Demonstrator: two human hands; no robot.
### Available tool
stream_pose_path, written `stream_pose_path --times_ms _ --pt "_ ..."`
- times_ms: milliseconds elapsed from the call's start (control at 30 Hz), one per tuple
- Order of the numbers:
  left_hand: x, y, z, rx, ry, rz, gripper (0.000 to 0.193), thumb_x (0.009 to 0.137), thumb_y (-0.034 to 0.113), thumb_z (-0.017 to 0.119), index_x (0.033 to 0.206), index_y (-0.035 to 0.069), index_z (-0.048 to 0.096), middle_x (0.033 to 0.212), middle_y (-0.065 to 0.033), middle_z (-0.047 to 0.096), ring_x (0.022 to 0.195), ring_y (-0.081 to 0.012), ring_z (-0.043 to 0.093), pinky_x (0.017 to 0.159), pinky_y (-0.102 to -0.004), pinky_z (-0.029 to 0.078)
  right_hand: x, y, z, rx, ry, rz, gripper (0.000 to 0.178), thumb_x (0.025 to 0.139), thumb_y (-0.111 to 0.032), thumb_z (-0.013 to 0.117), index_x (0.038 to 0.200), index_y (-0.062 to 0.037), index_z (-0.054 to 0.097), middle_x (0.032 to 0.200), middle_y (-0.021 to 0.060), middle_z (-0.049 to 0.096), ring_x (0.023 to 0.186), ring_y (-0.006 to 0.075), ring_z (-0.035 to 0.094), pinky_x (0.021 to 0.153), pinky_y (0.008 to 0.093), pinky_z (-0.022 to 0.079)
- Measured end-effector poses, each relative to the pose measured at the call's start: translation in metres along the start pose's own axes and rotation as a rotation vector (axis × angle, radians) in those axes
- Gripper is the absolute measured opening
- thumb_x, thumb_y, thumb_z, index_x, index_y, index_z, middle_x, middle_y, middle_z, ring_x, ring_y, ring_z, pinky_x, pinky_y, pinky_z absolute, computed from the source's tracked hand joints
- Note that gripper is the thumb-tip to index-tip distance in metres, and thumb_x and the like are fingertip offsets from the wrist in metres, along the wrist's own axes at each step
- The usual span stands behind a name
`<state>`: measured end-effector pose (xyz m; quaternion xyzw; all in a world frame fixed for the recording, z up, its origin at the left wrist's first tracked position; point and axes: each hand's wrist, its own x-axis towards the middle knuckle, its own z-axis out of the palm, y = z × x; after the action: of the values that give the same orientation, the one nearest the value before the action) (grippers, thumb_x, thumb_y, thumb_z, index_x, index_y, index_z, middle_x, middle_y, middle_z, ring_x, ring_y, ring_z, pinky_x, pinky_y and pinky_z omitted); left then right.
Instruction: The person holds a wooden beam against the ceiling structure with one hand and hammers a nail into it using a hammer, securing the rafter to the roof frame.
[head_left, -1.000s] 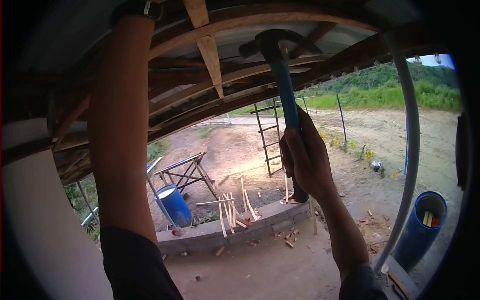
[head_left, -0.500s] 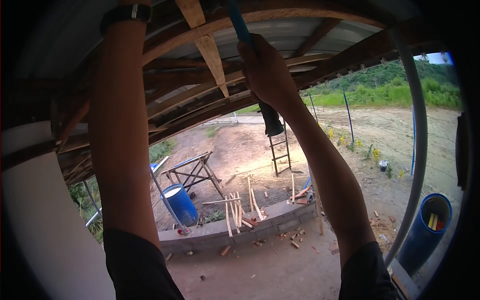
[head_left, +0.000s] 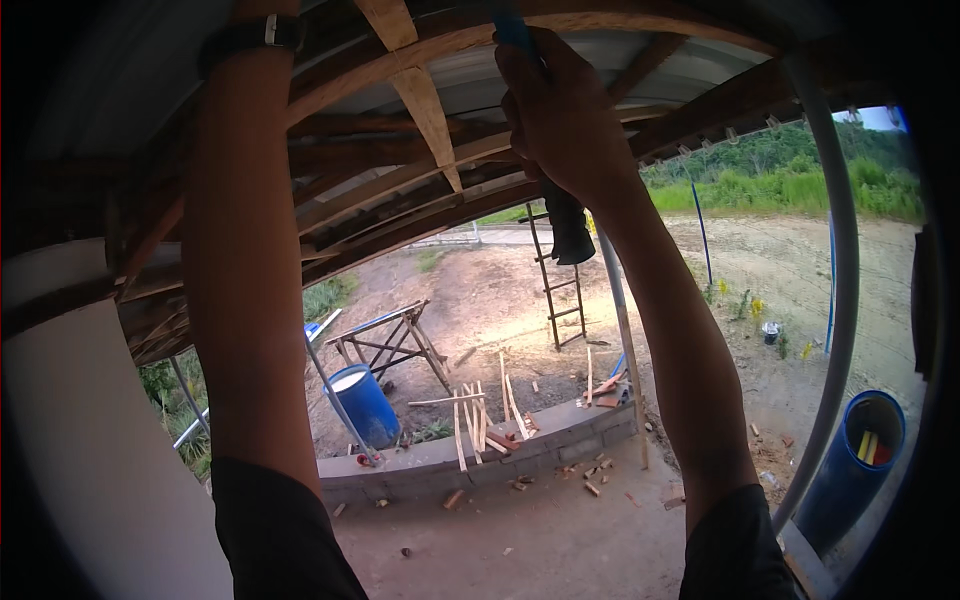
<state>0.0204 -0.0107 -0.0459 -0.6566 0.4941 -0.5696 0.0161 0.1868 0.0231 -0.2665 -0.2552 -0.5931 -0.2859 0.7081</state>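
My right hand (head_left: 565,110) is raised under the roof, its fingers wrapped round a tool with a blue shaft and a flared black grip (head_left: 570,232). The grip hangs below my fist, while the shaft's upper end runs into the dark at the top and its head does not show. My left forearm (head_left: 240,260) reaches straight up with a dark wristband (head_left: 250,44) on it; the left hand lies beyond the upper edge. Between my arms, a pale wooden strip (head_left: 425,112) crosses the roof beams (head_left: 345,82), with metal roof sheets (head_left: 690,85) above.
A grey pole (head_left: 836,250) curves down at the right, near a blue barrel (head_left: 850,470). Below are a low block wall (head_left: 550,447) with wood strips, another blue barrel (head_left: 365,410), a wooden trestle (head_left: 390,340) and a ladder (head_left: 550,285). A white wall (head_left: 80,430) stands left.
My right hand has shifted a little to the right with the tool, and less of the blue shaft shows. My left forearm stays nearly where it was.
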Motion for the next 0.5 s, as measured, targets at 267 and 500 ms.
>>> stream_pose_path --times_ms 267,500 --pt "0.034 -0.010 -0.039 -0.419 0.009 -0.362 0.076 0.095 0.083 0.037 0.095 0.010 0.059 0.070 -0.0053 0.056 0.056 -0.0175 0.058 0.049 -0.0329 0.050 -0.005 -0.006 -0.001 0.055 0.109 0.024 0.027 0.104 -0.030 0.051 0.108 -0.0034 0.055 0.083 0.0206 0.064 0.075 0.0408 0.063 0.067 0.0494 0.051" --pt "0.009 -0.001 -0.012 0.053 -0.073 0.004 0.076 0.095 0.083 0.038 0.095 0.010 0.059 0.071 -0.0060 0.058 0.057 -0.0170 0.060 0.049 -0.0322 0.051 -0.004 0.038 0.025 0.099 0.110 -0.045 0.029 0.107 -0.034 0.052 0.113 -0.0061 0.060 0.061 0.0023 0.054 0.049 0.0119 0.055 0.047 0.0310 0.043"
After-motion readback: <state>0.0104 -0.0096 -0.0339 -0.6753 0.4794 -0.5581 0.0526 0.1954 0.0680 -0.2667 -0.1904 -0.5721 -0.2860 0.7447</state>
